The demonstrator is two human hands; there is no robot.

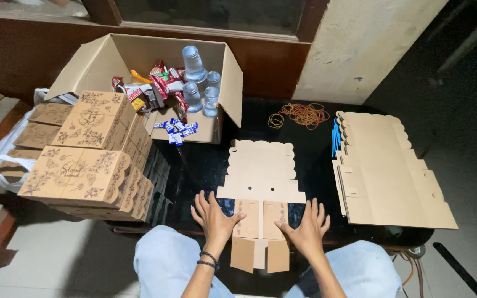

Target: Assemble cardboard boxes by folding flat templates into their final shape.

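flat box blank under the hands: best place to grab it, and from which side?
Probably the two small bottom flaps of the flat cardboard box blank, from the near edge. They hang past the black table toward the person, so fingers can get underneath; the rest lies flush on the top. The left hand and right hand already rest flat beside that end.

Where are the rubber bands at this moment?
In the head view, the rubber bands lie loose on the dark table, at its far edge, between the open cardboard box and the stack of flat cardboard blanks.
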